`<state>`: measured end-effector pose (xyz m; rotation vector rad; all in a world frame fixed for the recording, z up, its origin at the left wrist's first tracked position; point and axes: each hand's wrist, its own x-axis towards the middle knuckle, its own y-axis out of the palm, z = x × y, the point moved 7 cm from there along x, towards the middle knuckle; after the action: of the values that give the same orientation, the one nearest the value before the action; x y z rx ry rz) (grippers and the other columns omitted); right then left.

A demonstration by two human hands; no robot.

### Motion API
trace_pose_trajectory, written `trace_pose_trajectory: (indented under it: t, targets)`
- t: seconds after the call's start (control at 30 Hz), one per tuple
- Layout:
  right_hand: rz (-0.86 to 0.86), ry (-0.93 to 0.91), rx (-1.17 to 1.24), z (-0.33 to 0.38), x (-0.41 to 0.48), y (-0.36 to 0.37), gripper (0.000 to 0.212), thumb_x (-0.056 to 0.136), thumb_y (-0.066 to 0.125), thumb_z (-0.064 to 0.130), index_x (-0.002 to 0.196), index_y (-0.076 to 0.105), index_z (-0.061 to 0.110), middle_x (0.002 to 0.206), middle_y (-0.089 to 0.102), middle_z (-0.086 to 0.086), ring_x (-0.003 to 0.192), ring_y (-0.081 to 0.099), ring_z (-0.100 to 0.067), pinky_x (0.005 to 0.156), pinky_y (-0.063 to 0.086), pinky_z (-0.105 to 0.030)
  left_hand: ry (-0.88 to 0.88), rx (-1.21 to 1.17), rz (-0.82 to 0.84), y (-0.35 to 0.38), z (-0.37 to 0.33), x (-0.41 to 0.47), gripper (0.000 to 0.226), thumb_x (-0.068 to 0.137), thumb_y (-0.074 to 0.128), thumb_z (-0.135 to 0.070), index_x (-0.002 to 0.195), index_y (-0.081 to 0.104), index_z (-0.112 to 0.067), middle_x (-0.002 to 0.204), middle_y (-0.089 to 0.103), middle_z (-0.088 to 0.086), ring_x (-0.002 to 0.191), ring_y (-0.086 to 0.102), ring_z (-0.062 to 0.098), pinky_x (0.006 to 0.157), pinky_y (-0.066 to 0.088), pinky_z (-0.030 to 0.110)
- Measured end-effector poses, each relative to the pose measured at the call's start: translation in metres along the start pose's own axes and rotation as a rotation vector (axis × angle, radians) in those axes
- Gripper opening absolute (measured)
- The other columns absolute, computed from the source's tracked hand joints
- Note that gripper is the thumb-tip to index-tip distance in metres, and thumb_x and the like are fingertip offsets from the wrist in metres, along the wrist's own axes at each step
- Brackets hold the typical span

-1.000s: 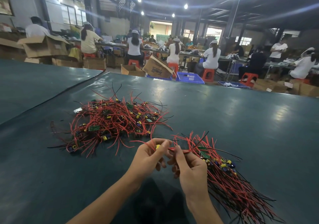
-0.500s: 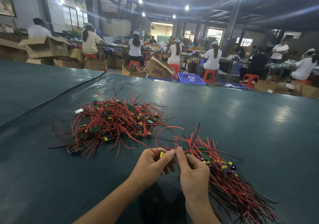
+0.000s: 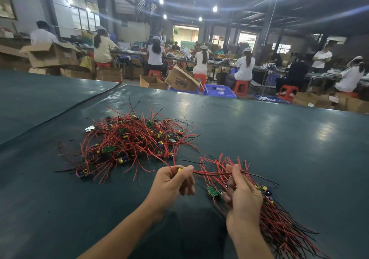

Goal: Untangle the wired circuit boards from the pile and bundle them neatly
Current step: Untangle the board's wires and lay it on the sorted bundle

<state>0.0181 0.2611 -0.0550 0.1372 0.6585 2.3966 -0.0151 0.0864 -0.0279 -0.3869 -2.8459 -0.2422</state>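
A tangled pile of circuit boards (image 3: 129,143) with red and black wires lies left of centre on the dark green table (image 3: 279,148). To its right lies a straighter bundle of wired boards (image 3: 279,220), its wires fanning toward the near right. My left hand (image 3: 172,184) pinches one wired board with a yellow part, whose red wires (image 3: 215,172) stretch rightward. My right hand (image 3: 242,194) grips those wires above the bundle. A small green board (image 3: 212,191) shows between my hands.
A seam in the table cover (image 3: 60,115) runs diagonally at the left. Beyond the far table edge stand cardboard boxes (image 3: 181,79), blue crates (image 3: 219,92) and red stools, with several seated workers at benches.
My hands have drawn apart, the left staying by the pile's edge and the right moving right over the bundle, stretching the red wires between them.
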Motion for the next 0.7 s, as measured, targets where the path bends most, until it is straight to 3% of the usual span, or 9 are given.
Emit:
trace_pose_trajectory:
  t: [0.13, 0.2, 0.3, 0.37, 0.5, 0.6, 0.7]
  targets:
    - [0.121, -0.045, -0.102, -0.005, -0.013, 0.015, 0.021, 0.080, 0.070, 0.036, 0.070, 0.079, 0.019, 0.047, 0.039, 0.011, 0.040, 0.029, -0.003, 0.036, 0.026, -0.016, -0.004, 0.007, 0.014, 0.000, 0.001, 0.001, 0.034, 0.083, 0.057, -0.038, 0.064, 0.064, -0.011, 0.056, 0.063, 0.009, 0.046, 0.052, 0.015, 0.047, 0.039, 0.021]
    - [0.237, -0.044, -0.153, -0.012, -0.023, 0.028, 0.022, 0.074, 0.070, 0.038, 0.070, 0.079, 0.019, 0.048, 0.052, 0.010, 0.042, 0.042, -0.002, 0.041, 0.037, -0.016, -0.014, 0.028, 0.039, 0.004, 0.004, 0.000, 0.034, 0.082, 0.055, -0.040, 0.069, 0.065, -0.011, 0.056, 0.064, 0.007, 0.045, 0.052, 0.013, 0.047, 0.039, 0.020]
    - [0.349, -0.052, -0.202, -0.021, -0.037, 0.040, 0.016, 0.081, 0.068, 0.030, 0.072, 0.080, 0.024, 0.064, 0.072, 0.000, 0.054, 0.062, -0.006, 0.050, 0.048, -0.017, -0.016, 0.055, 0.090, 0.011, 0.008, -0.002, 0.029, 0.083, 0.056, -0.041, 0.071, 0.065, -0.016, 0.057, 0.064, 0.004, 0.047, 0.054, 0.012, 0.047, 0.041, 0.020]
    - [0.320, -0.052, -0.221, -0.023, -0.036, 0.038, 0.020, 0.087, 0.068, 0.022, 0.072, 0.080, 0.027, 0.068, 0.074, -0.002, 0.057, 0.065, -0.006, 0.051, 0.049, -0.016, -0.021, 0.073, 0.115, 0.013, 0.009, -0.004, 0.027, 0.085, 0.056, -0.041, 0.069, 0.067, -0.022, 0.058, 0.064, 0.001, 0.049, 0.057, 0.011, 0.048, 0.042, 0.018]
    - [0.212, 0.037, -0.172, -0.024, -0.027, 0.030, 0.017, 0.085, 0.071, 0.017, 0.071, 0.080, 0.018, 0.073, 0.075, -0.007, 0.068, 0.071, -0.017, 0.066, 0.058, -0.030, -0.039, 0.112, 0.140, 0.015, 0.011, -0.006, 0.029, 0.090, 0.057, -0.041, 0.069, 0.071, -0.025, 0.059, 0.066, -0.003, 0.052, 0.058, 0.006, 0.052, 0.042, 0.014]
    - [0.082, 0.074, -0.094, -0.020, -0.016, 0.019, 0.022, 0.086, 0.072, 0.010, 0.063, 0.075, 0.010, 0.049, 0.060, 0.005, 0.039, 0.049, -0.005, 0.040, 0.042, -0.018, -0.053, 0.176, 0.135, 0.013, 0.011, -0.004, 0.035, 0.090, 0.055, -0.044, 0.066, 0.068, -0.022, 0.056, 0.065, -0.001, 0.053, 0.055, 0.012, 0.052, 0.040, 0.019]
    - [-0.027, 0.060, -0.050, -0.010, -0.004, 0.006, 0.019, 0.086, 0.072, 0.010, 0.067, 0.070, 0.012, 0.043, 0.043, 0.012, 0.033, 0.030, -0.002, 0.034, 0.028, -0.014, -0.052, 0.171, 0.144, 0.012, 0.007, -0.003, 0.034, 0.088, 0.054, -0.041, 0.065, 0.067, -0.019, 0.056, 0.065, 0.001, 0.055, 0.056, 0.014, 0.053, 0.041, 0.020]
